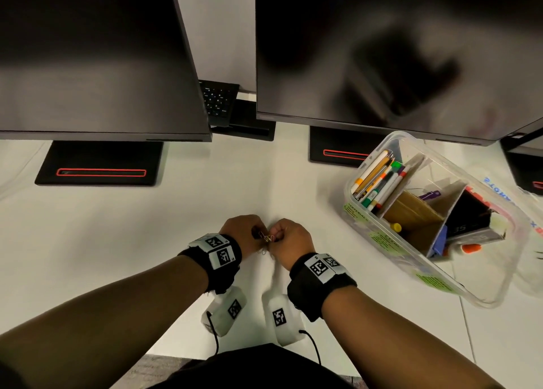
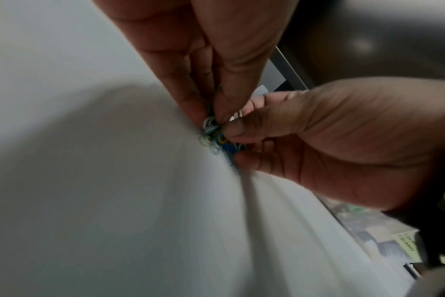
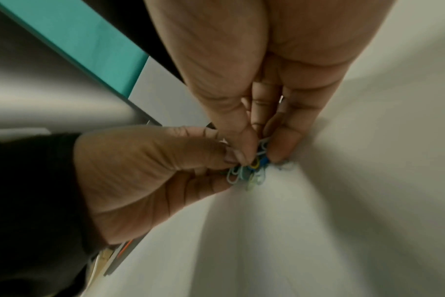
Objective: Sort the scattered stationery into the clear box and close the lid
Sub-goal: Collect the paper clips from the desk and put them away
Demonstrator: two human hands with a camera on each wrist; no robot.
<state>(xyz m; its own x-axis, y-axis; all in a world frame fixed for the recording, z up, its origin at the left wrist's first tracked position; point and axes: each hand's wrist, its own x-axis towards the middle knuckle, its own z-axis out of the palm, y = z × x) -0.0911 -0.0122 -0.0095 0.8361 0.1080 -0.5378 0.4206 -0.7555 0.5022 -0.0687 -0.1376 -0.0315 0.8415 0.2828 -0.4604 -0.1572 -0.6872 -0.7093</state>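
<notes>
Both hands met at lower centre: left hand [image 1: 245, 232] and right hand [image 1: 291, 236] pinched together on paper clips [image 3: 252, 170], bunching them for one carry. Open box [image 1: 496, 288] sat right, lid off.

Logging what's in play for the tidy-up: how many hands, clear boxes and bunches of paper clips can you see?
Hands: 2, left hand and right hand, both pinching the bunch
clear box: 1, lid off
paper-clip bunch: 1
Total: 4
</notes>
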